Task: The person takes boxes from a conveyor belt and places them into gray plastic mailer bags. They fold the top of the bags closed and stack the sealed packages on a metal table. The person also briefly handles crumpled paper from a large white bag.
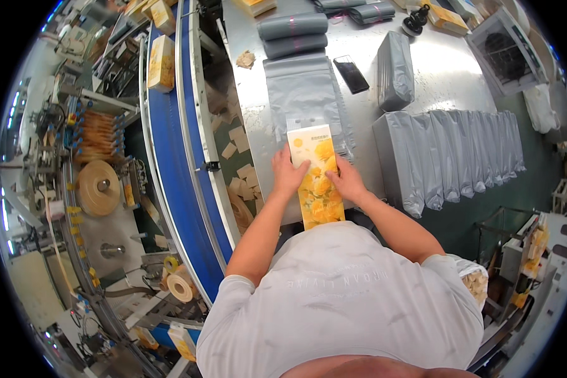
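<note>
Between my two hands is a long white-and-yellow pack [318,189] printed with yellow flowers, at the near edge of the metal table. My left hand [287,171] grips its left side, thumb on the top face. On the opposite side my right hand [348,181] grips it, thumb likewise on top. The pack's far end overlaps a stack of flat grey plastic bags [299,82], and its near end reaches my shirt. I cannot see whether the pack goes into the top bag's mouth.
Filled grey bags [447,160] stand in a row at the right, with another filled bag [395,72] behind them. A phone [351,74] and rolled grey bags [293,34] lie farther back on the metal table [441,75]. Leftward runs a blue conveyor [179,151] carrying a flowered pack [162,63].
</note>
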Demonstrator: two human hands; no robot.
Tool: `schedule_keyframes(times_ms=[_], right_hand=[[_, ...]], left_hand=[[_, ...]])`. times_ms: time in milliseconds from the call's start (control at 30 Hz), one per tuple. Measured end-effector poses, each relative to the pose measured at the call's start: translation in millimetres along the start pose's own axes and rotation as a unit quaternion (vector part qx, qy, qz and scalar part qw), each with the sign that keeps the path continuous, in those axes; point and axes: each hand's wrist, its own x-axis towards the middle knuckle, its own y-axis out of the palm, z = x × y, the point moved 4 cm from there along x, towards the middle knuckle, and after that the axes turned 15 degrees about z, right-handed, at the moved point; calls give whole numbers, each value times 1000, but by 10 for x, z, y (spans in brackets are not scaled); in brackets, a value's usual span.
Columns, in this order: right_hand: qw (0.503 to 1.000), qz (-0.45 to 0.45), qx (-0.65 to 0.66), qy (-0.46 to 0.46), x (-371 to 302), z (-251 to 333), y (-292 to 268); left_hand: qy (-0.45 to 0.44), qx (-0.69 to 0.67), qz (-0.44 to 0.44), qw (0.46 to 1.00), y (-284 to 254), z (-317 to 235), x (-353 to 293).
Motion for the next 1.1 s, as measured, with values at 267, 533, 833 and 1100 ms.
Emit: schedule_keyframes(times_ms=[267,533,833,1100], right_hand=[[910,-6,-411,-55,624,-268,-440],[937,31,-345,-48,581,123,-667],[957,-34,-259,-129,252,-6,-464],[946,-26,-319,43,794,-391,-532]], left_hand=[[32,-294,62,953,-247,34,768],[205,225,128,944,-308,-684,599],[15,-236,7,972,157,168,412],[56,-140,-123,981,64,332,199]])
